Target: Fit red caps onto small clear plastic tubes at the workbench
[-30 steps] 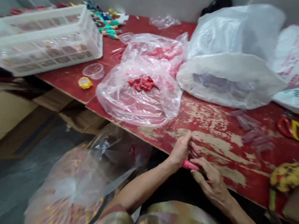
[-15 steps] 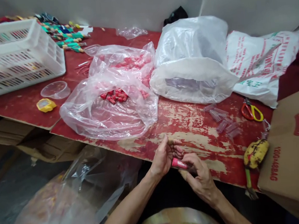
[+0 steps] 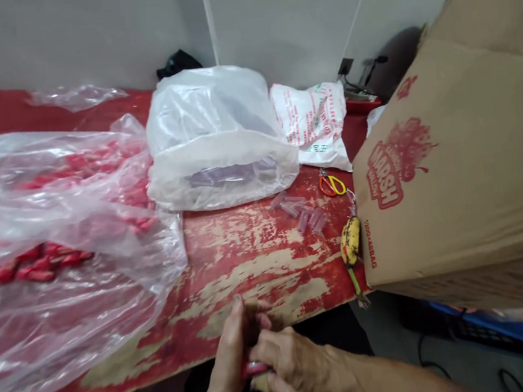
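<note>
A small pinkish-red cylindrical piece point(image 3: 256, 368) with a shiny surface lies between my two hands, just in front of the table's near edge. My left hand point(image 3: 234, 349) wraps its lower fingers about one end of it, thumb pointing up; part of those fingers is hidden. From the other side my right hand point(image 3: 290, 360) pinches the piece with bent fingers. Several similar red pieces point(image 3: 40, 265) lie in a clear plastic bag point(image 3: 129, 303) to the left. Beyond my hands, short clear tubes point(image 3: 306, 213) are scattered on the worn red tabletop point(image 3: 241, 231).
A large white plastic bag point(image 3: 219, 115) stands at the back, beside a printed white sack point(image 3: 312, 122). Red-and-yellow-handled scissors point(image 3: 332, 185) and a spotted banana point(image 3: 351, 241) lie near a big cardboard box point(image 3: 460, 192) on the right. A blue item point(image 3: 517, 333) sits below the box.
The view has swung right, bringing more of the cardboard box in and taking the white crate and yellow object out. My hands are closer together around the red piece.
</note>
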Tool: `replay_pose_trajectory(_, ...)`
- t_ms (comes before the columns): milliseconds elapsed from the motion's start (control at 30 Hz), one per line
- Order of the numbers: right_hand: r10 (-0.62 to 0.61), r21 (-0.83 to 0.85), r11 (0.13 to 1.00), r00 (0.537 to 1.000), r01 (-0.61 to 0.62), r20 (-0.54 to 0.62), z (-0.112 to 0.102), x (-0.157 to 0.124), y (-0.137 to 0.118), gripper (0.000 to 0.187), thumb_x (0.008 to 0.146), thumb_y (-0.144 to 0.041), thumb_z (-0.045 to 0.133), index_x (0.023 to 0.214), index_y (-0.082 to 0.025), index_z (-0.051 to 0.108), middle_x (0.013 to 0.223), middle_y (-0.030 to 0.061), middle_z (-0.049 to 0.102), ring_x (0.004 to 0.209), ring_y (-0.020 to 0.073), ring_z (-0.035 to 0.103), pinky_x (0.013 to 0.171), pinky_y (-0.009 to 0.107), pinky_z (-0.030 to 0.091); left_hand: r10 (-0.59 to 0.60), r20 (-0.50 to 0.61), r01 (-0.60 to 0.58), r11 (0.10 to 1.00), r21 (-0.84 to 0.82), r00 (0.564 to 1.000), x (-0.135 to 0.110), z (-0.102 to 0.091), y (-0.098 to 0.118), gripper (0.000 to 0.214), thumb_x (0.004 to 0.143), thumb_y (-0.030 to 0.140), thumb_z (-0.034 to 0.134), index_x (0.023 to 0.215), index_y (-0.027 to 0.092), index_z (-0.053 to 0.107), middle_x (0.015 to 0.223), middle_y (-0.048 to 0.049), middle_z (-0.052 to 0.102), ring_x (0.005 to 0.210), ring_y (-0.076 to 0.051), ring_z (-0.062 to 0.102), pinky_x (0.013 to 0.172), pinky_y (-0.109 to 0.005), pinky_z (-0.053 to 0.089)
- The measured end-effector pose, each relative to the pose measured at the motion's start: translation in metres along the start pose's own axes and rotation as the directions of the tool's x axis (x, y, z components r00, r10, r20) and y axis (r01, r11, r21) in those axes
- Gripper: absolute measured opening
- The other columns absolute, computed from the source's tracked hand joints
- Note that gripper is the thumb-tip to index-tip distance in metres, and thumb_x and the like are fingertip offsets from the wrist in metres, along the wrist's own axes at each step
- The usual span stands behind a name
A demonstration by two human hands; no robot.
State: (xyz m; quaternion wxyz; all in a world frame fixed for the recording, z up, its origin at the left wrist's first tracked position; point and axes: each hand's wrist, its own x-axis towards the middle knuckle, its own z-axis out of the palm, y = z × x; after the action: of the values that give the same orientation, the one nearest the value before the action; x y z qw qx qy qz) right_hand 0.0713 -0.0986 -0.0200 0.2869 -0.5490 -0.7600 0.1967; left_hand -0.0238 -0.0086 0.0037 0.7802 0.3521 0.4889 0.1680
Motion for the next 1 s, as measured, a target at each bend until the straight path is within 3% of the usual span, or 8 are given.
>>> replay_pose_trajectory(167, 0.031, -0.018, 0.999, 0.997, -0.033, -0.072, 0.012, -0.001, 0.005, 0.017, 0.083, -0.029, 0.055, 0.093, -0.016, 0.053, 0.083, 0.0037, 0.063, 0.073, 0.0147, 0.060, 0.072, 0.022, 0.051, 0.026, 0.067, -0.028, 0.999, 0.027, 0.997, 0.008, -0.001, -0.006, 0.060, 0.066, 0.072, 0.056, 0.071, 0.013, 0.065, 0.055, -0.0035, 0.058, 0.047, -0.016, 0.052, 0.042, -0.024, 0.040)
replay_pose_trajectory(300, 0.023, 0.034, 0.999, 0.998, -0.021, -0.059, -0.006, 0.011, 0.004, 0.021, 0.082, -0.027, 0.056, 0.099, -0.015, 0.053, 0.089, 0.0048, 0.063, 0.085, 0.0171, 0.061, 0.086, 0.027, 0.049, 0.121, 0.034, -0.119, 0.992, -0.048, 0.992, 0.013, -0.006, 0.000, 0.055, 0.071, 0.066, 0.057, 0.076, 0.013, 0.067, 0.063, -0.0049, 0.063, 0.059, -0.018, 0.057, 0.055, -0.026, 0.046)
replay_pose_trajectory(400, 0.026, 0.067, 0.997, 0.998, -0.022, -0.065, -0.023, 0.015, -0.004, 0.018, 0.083, -0.023, 0.051, 0.100, -0.018, 0.053, 0.089, 0.0050, 0.062, 0.082, 0.0185, 0.061, 0.076, 0.030, 0.052, 0.268, -0.013, -0.269, 0.961, -0.072, 0.963, 0.005, -0.013, 0.004, 0.053, 0.074, 0.065, 0.055, 0.082, 0.014, 0.068, 0.074, -0.0067, 0.066, 0.070, -0.021, 0.060, 0.065, -0.029, 0.048)
replay_pose_trajectory(500, 0.060, 0.095, 0.994, 0.983, -0.044, -0.171, -0.029, 0.014, 0.000, 0.019, 0.087, -0.018, 0.042, 0.105, -0.021, 0.049, 0.091, 0.0048, 0.063, 0.080, 0.0171, 0.063, 0.068, 0.027, 0.053, 0.426, 0.043, -0.427, 0.889, 0.165, 0.904, -0.008, -0.024, 0.003, 0.049, 0.082, 0.060, 0.047, 0.079, 0.015, 0.068, 0.074, -0.0069, 0.065, 0.069, -0.020, 0.059, 0.064, -0.028, 0.046)
replay_pose_trajectory(600, -0.005, 0.083, 0.996, 0.987, 0.018, -0.160, -0.020, 0.012, 0.016, 0.022, 0.088, -0.019, 0.042, 0.109, -0.022, 0.047, 0.090, 0.0041, 0.064, 0.077, 0.0146, 0.065, 0.066, 0.022, 0.054, 0.401, 0.151, -0.429, 0.839, 0.334, 0.903, -0.020, -0.036, -0.004, 0.041, 0.088, 0.050, 0.045, 0.082, 0.016, 0.067, 0.064, -0.0026, 0.059, 0.051, -0.012, 0.049, 0.049, -0.022, 0.038)
replay_pose_trajectory(800, -0.141, -0.052, 0.990, 0.980, 0.135, -0.140, -0.006, 0.009, 0.038, 0.028, 0.090, -0.028, 0.042, 0.116, -0.019, 0.046, 0.099, 0.0093, 0.065, 0.083, 0.0189, 0.068, 0.067, 0.023, 0.057, 0.359, 0.037, -0.361, 0.930, 0.071, 0.932, -0.034, -0.053, -0.020, 0.043, 0.081, 0.057, 0.051, 0.090, 0.015, 0.058, 0.057, 0.0036, 0.050, 0.040, -0.007, 0.038, 0.039, -0.018, 0.029)
replay_pose_trajectory(1000, -0.073, 0.026, 0.997, 0.997, 0.074, -0.015, 0.001, 0.028, 0.032, 0.020, 0.092, -0.036, 0.045, 0.102, -0.022, 0.055, 0.080, 0.0030, 0.070, 0.063, 0.0161, 0.068, 0.050, 0.018, 0.054, 0.364, -0.108, -0.374, 0.923, -0.093, 0.925, -0.038, -0.070, -0.035, 0.045, 0.082, 0.058, 0.049, 0.082, 0.014, 0.059, 0.052, 0.0027, 0.052, 0.035, -0.006, 0.038, 0.035, -0.017, 0.025)
